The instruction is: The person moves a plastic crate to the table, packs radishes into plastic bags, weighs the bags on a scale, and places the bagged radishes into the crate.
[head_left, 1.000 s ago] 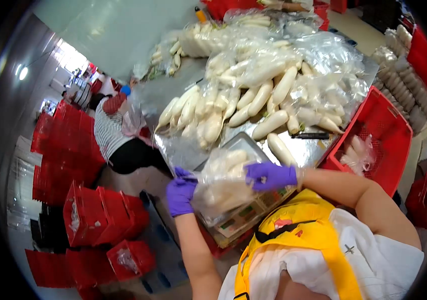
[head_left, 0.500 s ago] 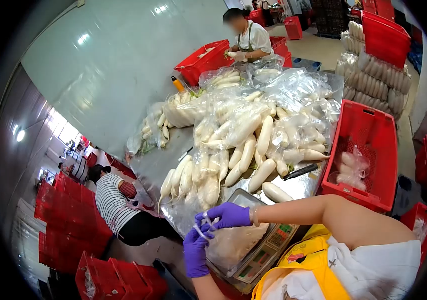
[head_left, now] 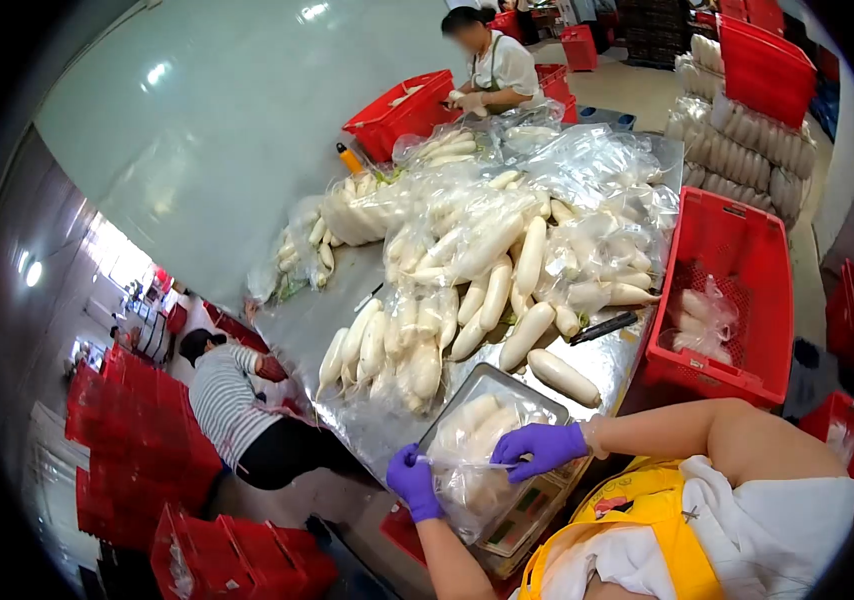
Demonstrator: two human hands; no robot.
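A clear bag of white radishes (head_left: pixel 482 425) rests on the scale tray (head_left: pixel 519 378) at the table's near edge. A thin whitish strip stretches across the bag between my two purple-gloved hands. My left hand (head_left: pixel 414 483) pinches its left end, and my right hand (head_left: pixel 541 450) pinches the right end, with fingers closed. Behind the tray, loose radishes (head_left: pixel 495 292) and bagged ones lie piled on the metal table (head_left: pixel 292 328). One single radish (head_left: pixel 564 377) lies just right of the tray. A black marker-like object (head_left: pixel 603 328) is beside the pile.
On the right stands a red crate (head_left: pixel 775 300) holding a bagged bunch (head_left: pixel 704 322). Across the table a person (head_left: pixel 502 65) handles a radish near another red crate (head_left: pixel 384 121). A person in stripes (head_left: pixel 237 405) bends at the left. Red crates (head_left: pixel 237 560) stand at lower left.
My hands have moved apart from close together, drawing the strip straight across the bag. The bag on the tray now shows more plainly. The view has shifted slightly.
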